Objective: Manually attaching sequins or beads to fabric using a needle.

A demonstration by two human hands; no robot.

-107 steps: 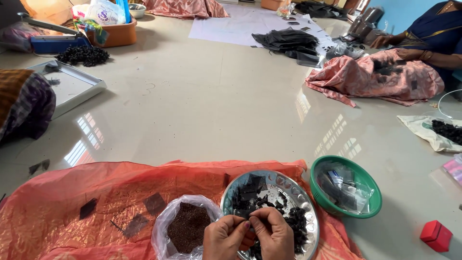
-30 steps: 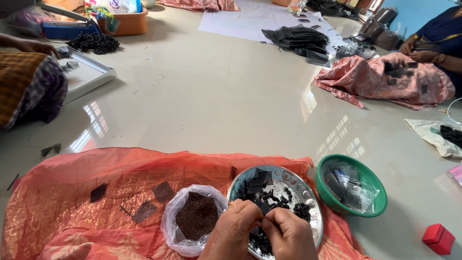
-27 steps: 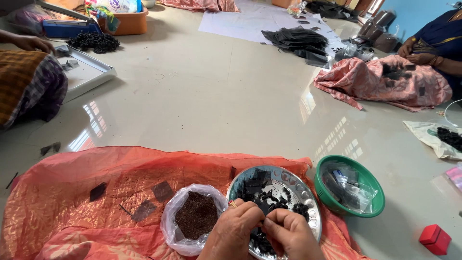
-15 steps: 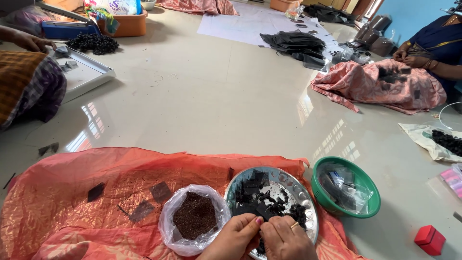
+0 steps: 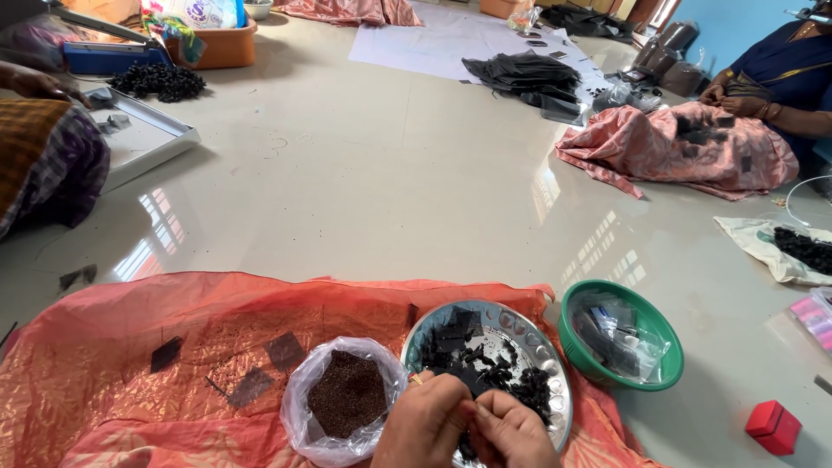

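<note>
A pale, glossy floor [image 5: 364,182] fills the room, mirroring bright window light in patches at near left and centre right, with a blue wall [image 5: 737,26] far right and white sheeting [image 5: 433,39] spread at the far end.

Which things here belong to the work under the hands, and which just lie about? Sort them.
In use:
left hand and right hand, pinching together over the steel plate
black pieces on that plate
open bag of dark grains
orange cloth underneath

Lying about:
green bowl of small packets
red box
pink cloth
white tray
</note>
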